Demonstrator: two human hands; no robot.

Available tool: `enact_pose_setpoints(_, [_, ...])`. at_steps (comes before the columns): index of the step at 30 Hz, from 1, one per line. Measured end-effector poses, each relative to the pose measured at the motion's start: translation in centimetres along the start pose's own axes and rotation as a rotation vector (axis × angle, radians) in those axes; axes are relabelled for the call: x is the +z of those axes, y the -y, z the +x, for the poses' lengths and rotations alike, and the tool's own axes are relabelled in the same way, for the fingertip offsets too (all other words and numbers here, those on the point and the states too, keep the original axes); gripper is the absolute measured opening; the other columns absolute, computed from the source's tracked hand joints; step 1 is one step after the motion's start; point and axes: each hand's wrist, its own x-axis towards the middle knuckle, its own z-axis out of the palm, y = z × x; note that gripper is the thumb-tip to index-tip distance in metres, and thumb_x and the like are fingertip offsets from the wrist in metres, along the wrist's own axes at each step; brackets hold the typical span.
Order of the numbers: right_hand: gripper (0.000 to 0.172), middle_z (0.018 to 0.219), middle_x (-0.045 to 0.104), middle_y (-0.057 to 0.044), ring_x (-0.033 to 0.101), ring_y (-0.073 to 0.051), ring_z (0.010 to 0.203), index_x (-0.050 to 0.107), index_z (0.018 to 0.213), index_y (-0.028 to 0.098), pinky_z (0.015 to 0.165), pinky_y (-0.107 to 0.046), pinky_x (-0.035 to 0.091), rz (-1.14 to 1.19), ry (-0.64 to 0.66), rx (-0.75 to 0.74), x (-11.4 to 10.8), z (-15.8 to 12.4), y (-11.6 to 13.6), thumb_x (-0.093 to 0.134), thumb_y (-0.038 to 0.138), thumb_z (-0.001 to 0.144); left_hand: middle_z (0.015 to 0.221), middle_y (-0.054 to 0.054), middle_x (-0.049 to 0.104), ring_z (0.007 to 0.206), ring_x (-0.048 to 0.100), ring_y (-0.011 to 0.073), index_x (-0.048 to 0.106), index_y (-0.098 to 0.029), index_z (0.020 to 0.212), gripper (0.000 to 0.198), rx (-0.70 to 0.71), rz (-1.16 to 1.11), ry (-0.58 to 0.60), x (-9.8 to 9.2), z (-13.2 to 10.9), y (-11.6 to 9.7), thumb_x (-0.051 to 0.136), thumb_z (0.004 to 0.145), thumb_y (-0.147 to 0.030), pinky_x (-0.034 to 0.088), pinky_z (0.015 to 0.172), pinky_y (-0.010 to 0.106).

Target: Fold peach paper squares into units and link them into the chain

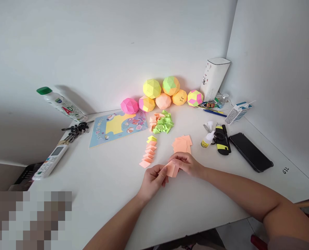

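The left hand [153, 177] and right hand [189, 164] are gripping 1 peach paper [172, 169] between them, fingertips closing on opposite sides. Loose peach sheets [182, 144] are lying just beyond the right hand, the nearer 1; folded pieces [149, 151] are forming a row stretching away beyond the left hand.

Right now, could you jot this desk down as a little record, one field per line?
Left hand: pinching one side of a creased peach sheet
Right hand: holding the same sheet's other side
Beyond right hand: loose peach sheets
Beyond left hand: row of folded pieces, mostly peach, yellow at the far end
Farther back: pile of green and peach pieces
Near wall: seven faceted balls
Far right: black phone
Far left: white remote
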Motion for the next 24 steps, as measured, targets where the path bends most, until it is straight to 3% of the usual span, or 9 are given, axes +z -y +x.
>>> enact_pose_setpoints(5, [0.027, 0.072, 0.058, -0.002, 0.053, -0.012, 0.063, 0.062, 0.079, 0.013, 0.056, -0.023, 0.043, -0.111, -0.008, -0.016, -0.1, 0.1, -0.3, 0.059, 0.040, 0.081, 0.058, -0.001, 0.055, 0.049, 0.048, 0.0089, 0.060, -0.014, 0.073, 0.032, 0.007, -0.016, -0.002, 0.1, 0.0, -0.1, 0.054, 0.082, -0.044, 0.038, 0.048, 0.022])
enact_pose_setpoints(11, [0.025, 0.063, 0.047, 0.003, 0.042, -0.008, 0.052, 0.055, 0.076, 0.015, 0.047, -0.020, 0.034, -0.128, -0.061, -0.042, -0.1, 0.0, -0.4, 0.056, 0.039, 0.083, 0.049, -0.003, 0.053, 0.044, 0.042, 0.0079, 0.060, -0.014, 0.079, 0.032, -0.026, -0.108, -0.104, 0.3, 0.3, -0.2, 0.062, 0.076, -0.045, 0.032, 0.043, 0.021])
enact_pose_setpoints(16, [0.024, 0.065, 0.055, 0.001, 0.043, -0.008, 0.053, 0.063, 0.078, 0.015, 0.047, -0.020, 0.033, -0.272, -0.037, -0.092, 0.1, 0.0, -0.5, 0.057, 0.038, 0.082, 0.045, -0.005, 0.049, 0.042, 0.042, 0.0077, 0.062, -0.014, 0.079, 0.033, -0.040, -0.136, -0.109, 0.2, 0.5, 0.0, 0.066, 0.072, -0.046, 0.031, 0.042, 0.020])
enact_pose_setpoints(24, [0.025, 0.066, 0.059, -0.002, 0.048, -0.010, 0.055, 0.067, 0.080, 0.014, 0.049, -0.021, 0.037, -0.249, -0.047, -0.092, 0.1, 0.1, -0.7, 0.059, 0.038, 0.082, 0.047, -0.007, 0.043, 0.043, 0.037, 0.0061, 0.064, -0.015, 0.081, 0.026, 0.031, -0.179, -0.132, 0.0, 0.8, 0.9, 0.065, 0.075, -0.040, 0.029, 0.042, 0.020])
